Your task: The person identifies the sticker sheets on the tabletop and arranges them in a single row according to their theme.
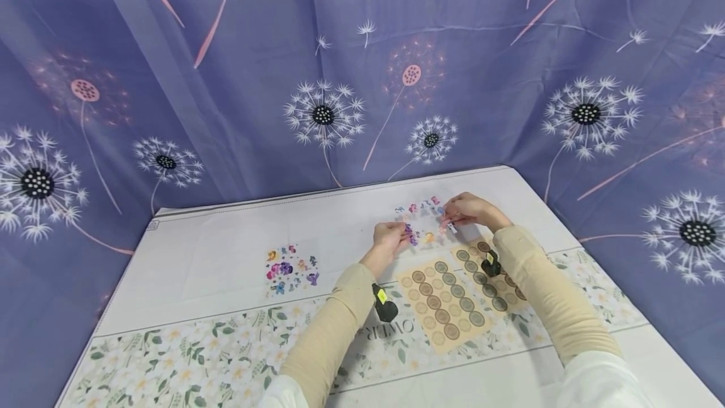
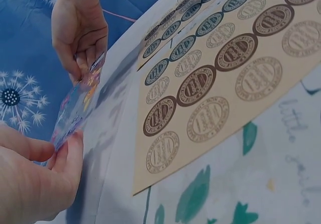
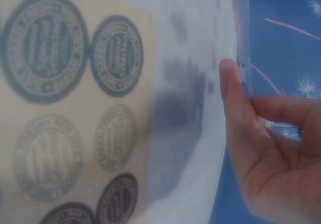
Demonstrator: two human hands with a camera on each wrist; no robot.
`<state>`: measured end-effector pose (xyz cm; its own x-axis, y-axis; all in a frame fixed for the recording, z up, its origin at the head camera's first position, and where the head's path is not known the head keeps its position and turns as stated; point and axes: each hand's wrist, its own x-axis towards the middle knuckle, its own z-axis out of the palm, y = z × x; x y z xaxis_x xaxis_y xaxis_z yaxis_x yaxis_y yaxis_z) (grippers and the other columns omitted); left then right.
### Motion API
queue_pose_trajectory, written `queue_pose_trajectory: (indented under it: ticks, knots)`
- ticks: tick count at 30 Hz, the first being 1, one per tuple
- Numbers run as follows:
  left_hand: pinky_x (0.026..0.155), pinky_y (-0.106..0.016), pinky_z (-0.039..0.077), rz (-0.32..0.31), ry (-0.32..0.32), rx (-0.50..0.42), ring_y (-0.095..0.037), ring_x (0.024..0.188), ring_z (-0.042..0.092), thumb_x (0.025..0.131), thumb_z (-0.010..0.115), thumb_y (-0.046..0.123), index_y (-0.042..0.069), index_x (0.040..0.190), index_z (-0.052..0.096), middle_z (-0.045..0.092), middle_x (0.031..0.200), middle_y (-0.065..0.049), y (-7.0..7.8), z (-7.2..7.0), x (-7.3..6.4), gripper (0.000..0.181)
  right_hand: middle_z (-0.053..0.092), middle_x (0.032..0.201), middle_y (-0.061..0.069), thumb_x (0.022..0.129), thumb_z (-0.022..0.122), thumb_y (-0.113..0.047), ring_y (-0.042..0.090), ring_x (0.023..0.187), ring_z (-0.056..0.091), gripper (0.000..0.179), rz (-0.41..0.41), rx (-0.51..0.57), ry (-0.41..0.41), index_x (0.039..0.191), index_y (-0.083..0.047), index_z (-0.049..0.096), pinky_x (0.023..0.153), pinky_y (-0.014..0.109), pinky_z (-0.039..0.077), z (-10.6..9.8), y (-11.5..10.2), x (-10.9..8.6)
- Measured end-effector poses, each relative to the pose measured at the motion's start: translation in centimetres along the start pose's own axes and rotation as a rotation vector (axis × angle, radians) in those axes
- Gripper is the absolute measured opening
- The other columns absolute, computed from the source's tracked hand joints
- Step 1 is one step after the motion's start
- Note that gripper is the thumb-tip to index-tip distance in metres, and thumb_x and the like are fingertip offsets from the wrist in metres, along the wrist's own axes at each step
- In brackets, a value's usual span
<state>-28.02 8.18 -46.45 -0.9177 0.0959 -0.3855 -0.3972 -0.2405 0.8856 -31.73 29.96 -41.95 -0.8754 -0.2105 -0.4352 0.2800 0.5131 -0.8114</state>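
Left hand (image 1: pixel 389 242) and right hand (image 1: pixel 473 209) pinch the sheet (image 1: pixel 428 237), far side of bench (image 1: pixel 215 250); likely light, bendy, best edge-held

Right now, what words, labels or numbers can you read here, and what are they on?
"OWER", upside down on the tablecloth.
"little", in script on the tablecloth; the next word is too faint.
Round stickers: too blurred to read surely.
Yellow label on the black wrist device: too small.
Held clear sticker sheet: no legible text.
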Motion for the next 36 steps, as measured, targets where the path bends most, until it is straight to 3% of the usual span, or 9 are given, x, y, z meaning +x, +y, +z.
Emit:
queue_pose_trajectory:
  ticks: [7, 11, 15, 25, 36]
  knots:
    - [0.087, -0.031, 0.06, 0.01, 0.039, 0.029, -0.023, 0.088, 0.066, 0.092, 0.057, -0.002, -0.013, 0.117, 0.057, 0.065, 0.101, -0.022, 0.2, -0.9, -0.1, 0.027, 0.072, 0.088, -0.001, 0.098, 0.044, -0.007, 0.004, 0.072, 0.065, 0.045, -0.011, 0.034, -0.029, 0.136, 0.017, 0.038, 0.07, 0.019, 0.058, 0.1, -0.2, 0.4]
    - [0.083, -0.029, 0.061, 0.006, 0.047, 0.044, -0.016, 0.074, 0.062, 0.091, 0.059, -0.003, -0.013, 0.113, 0.058, 0.062, 0.083, -0.012, 0.0, -1.2, -0.2, 0.024, 0.069, 0.081, -0.001, 0.099, 0.042, -0.006, 0.004, 0.072, 0.065, 0.039, -0.023, 0.048, -0.053, 0.13, 0.018, 0.041, 0.069, 0.019, 0.058, 0.3, -0.1, 0.3]
    - [0.08, -0.028, 0.062, 0.014, 0.056, 0.043, -0.014, 0.07, 0.06, 0.09, 0.061, -0.003, -0.013, 0.11, 0.06, 0.06, 0.077, -0.009, 0.0, -1.5, -0.2, 0.023, 0.064, 0.075, -0.002, 0.099, 0.041, -0.005, 0.004, 0.071, 0.062, 0.034, -0.037, 0.056, -0.062, 0.124, 0.019, 0.044, 0.067, 0.019, 0.058, 0.5, -0.1, 0.3]
    - [0.075, -0.025, 0.062, 0.043, 0.081, 0.09, -0.01, 0.066, 0.061, 0.091, 0.06, -0.002, -0.013, 0.108, 0.062, 0.064, 0.077, -0.01, 0.7, -2.5, -0.2, 0.02, 0.068, 0.082, 0.0, 0.098, 0.042, -0.003, 0.005, 0.073, 0.065, 0.034, -0.045, 0.041, -0.049, 0.124, 0.018, 0.046, 0.071, 0.019, 0.06, 1.0, -0.5, 0.6]
    - [0.081, -0.028, 0.061, 0.023, 0.028, 0.12, -0.013, 0.073, 0.066, 0.091, 0.06, -0.001, -0.011, 0.111, 0.063, 0.07, 0.095, -0.021, 1.3, -4.3, 0.0, 0.022, 0.068, 0.086, 0.002, 0.099, 0.044, -0.005, 0.007, 0.076, 0.065, 0.035, -0.051, 0.061, -0.096, 0.126, 0.019, 0.044, 0.076, 0.023, 0.061, 1.4, -1.0, 0.8]
